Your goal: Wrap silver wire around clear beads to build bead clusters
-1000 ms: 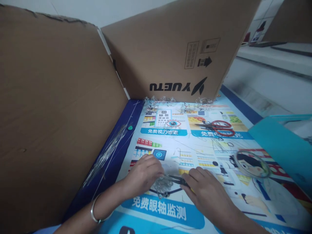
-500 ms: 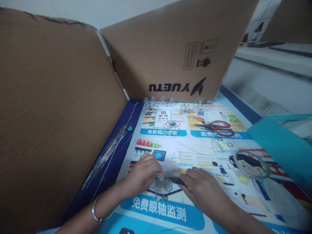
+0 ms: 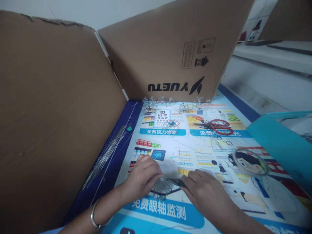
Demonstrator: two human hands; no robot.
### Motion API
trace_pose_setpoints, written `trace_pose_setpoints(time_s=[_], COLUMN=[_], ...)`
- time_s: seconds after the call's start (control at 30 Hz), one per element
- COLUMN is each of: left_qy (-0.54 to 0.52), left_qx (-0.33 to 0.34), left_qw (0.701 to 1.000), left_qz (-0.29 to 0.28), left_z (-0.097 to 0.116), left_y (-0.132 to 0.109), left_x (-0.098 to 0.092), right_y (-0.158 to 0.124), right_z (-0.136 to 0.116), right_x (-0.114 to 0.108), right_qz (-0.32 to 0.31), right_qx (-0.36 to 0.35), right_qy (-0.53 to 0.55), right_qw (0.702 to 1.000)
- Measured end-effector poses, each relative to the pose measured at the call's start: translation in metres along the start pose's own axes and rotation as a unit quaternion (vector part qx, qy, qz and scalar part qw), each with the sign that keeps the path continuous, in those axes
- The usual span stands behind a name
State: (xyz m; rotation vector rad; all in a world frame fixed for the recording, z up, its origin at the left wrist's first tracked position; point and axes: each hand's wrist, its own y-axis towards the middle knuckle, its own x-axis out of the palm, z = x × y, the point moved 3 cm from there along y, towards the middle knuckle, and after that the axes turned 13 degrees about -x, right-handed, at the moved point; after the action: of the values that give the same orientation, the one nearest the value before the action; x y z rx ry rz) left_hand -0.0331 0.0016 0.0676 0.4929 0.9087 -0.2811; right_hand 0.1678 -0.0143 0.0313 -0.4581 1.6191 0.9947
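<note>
That clear wiry piece [image 3: 162, 188] is right in front of you, over the sheet with Chinese captions [image 3: 195, 219]. Your left hand [image 3: 145, 172] has it pinched, probably steadying it against the pliers [image 3: 177, 182] your right hand [image 3: 203, 187] is wrapped around. Cardboard [image 3: 170, 58] behind says YUETU, upside down.

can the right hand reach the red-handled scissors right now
Probably yes: nothing tall stands between the right hand and the red-handled scissors, though it would likely have to put down the pliers first.
</note>
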Motion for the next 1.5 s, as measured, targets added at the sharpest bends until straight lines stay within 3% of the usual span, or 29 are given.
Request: trace_pose_setpoints(time_s=[0.2, 0.47, 0.9, 1.07, 1.27, 1.37, 1.5], left_qy=[-0.004, -0.035, -0.111, -0.142, -0.142, -0.142, -0.152], left_qx=[-0.012, -0.067, -0.15, -0.138, -0.091, -0.1, -0.122], left_qw=[0.994, 0.985, 0.97, 0.968, 0.974, 0.973, 0.971], left_qz=[0.111, 0.156, 0.156, 0.155, 0.153, 0.154, 0.141], left_z=[0.011, 0.021, 0.015, 0.016, 0.026, 0.031, 0.037], left_y=[-0.008, -0.024, -0.026, -0.025, -0.013, -0.007, -0.002], left_x=[-0.003, 0.002, 0.001, 0.001, -0.003, -0.005, -0.007], right_y=[0.0, 0.001, -0.005, -0.018, -0.003, 0.012, 0.031], right_z=[-0.003, -0.008, 0.009, 0.022, 0.01, 0.001, -0.006], right_x=[-0.002, -0.005, -0.008, 0.003, -0.01, -0.018, -0.018], right_qz=[-0.004, -0.022, -0.039, -0.039, 0.062, 0.129, 0.17], right_qx=[0.01, 0.012, 0.057, 0.081, 0.017, -0.002, 0.011], right_qy=[-0.009, -0.028, 0.049, 0.021, 0.073, 0.179, 0.279], right_qw=[1.0, 0.999, 0.996, 0.996, 0.995, 0.975, 0.945])
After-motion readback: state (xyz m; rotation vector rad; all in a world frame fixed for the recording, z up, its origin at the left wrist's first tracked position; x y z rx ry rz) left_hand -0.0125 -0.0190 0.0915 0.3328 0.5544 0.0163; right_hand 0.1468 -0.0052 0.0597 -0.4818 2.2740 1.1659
